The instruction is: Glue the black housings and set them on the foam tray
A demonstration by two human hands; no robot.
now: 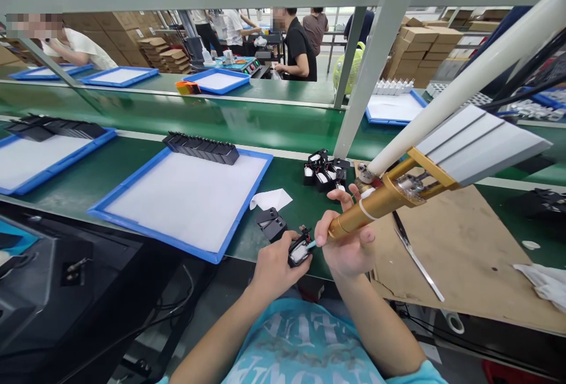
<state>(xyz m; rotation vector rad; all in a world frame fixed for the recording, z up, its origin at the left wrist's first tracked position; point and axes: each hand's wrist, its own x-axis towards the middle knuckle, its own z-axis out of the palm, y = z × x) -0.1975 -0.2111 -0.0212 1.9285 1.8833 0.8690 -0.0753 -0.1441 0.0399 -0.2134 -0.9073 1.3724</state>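
Note:
My left hand point(275, 269) is closed on a small black housing point(300, 252) with a white block inside and red wires at its top. My right hand point(351, 248) wraps round a gold-coloured dispensing gun point(367, 213), whose pale blue nozzle point(312, 245) reaches the housing; whether it touches cannot be told. Just beyond my left hand lies another black case point(271, 225), beside a crumpled white tissue point(272, 199). A cluster of similar black housings with white blocks point(325, 176) stands farther back on the green bench.
A blue-rimmed tray point(247, 195) carries a row of black cases point(201, 148) at its far edge. Tweezers point(418, 260) lie on a brown board point(460, 242) to the right. A slanted white pole point(469, 77) and a grey post point(375, 59) rise ahead. Several people work beyond.

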